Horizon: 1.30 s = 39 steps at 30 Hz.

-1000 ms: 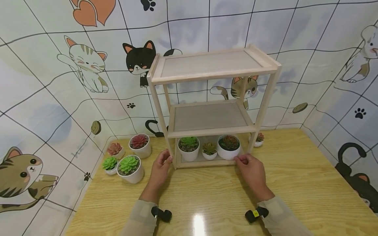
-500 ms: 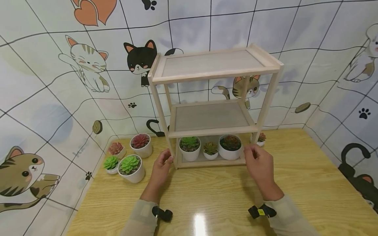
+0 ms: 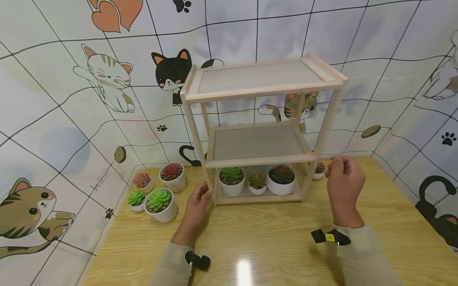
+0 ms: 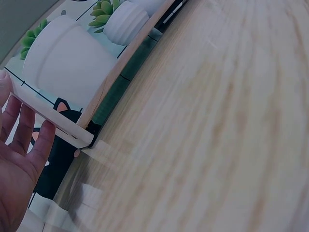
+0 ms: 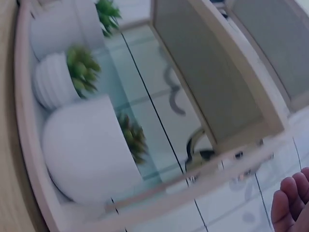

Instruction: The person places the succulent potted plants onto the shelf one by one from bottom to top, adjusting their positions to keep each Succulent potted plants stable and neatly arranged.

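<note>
A three-tier wooden shelf [image 3: 259, 159] stands on the table. My left hand [image 3: 195, 202] holds its front left post low down, fingers [image 4: 41, 140] and thumb against the wood in the left wrist view. Its bottom tier bears a green succulent in a white pot [image 3: 231, 181], a small potted succulent [image 3: 257, 184] and a dark reddish succulent in a round white pot [image 3: 281, 180]. My right hand [image 3: 345, 186] is raised right of the shelf, fingers loosely curled and holding nothing. Just left of its fingertips, a small orange-red succulent [image 3: 319, 170] shows partly behind the post.
Left of the shelf stand a red potted succulent [image 3: 173, 176], a small pink one [image 3: 143, 182], a small green one [image 3: 136, 200] and a larger green one [image 3: 160, 205]. The cat-patterned wall [image 3: 232, 35] rises right behind the wooden table [image 3: 272, 238].
My right hand has left the shelf's front right corner and moved right and upward. My left hand stays at the left post. The plants have not moved.
</note>
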### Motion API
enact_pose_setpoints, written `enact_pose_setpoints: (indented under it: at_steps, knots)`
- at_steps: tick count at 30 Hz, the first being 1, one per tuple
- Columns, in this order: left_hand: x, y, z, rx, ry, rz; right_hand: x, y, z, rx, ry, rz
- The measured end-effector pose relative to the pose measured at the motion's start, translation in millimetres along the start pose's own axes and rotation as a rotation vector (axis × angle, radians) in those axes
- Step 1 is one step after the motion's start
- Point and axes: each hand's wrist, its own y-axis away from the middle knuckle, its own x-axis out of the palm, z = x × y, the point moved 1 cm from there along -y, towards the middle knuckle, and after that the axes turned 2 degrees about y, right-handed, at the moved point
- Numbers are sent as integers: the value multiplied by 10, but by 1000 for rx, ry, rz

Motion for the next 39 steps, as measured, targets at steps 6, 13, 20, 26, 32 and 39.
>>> enact_pose_setpoints:
  at_steps: [6,13,20,26,32,39]
  knots:
    - [1,-10,4,-6,-22,1,-36,-173,-253,83,43,-48]
    - [-15,-4,6,-12,-19,6,17,-220,-669,262,144,53]
    - [-19,-8,6,-4,-12,4,66,-200,-1021,347,230,175]
    - [-16,-14,18,-14,-15,10,87,-166,-1151,399,235,248]
    - [-18,-14,18,-4,-22,10,125,-162,-1217,432,231,298]
    - [-16,-6,15,-10,-38,4,160,-155,-1298,450,205,357]
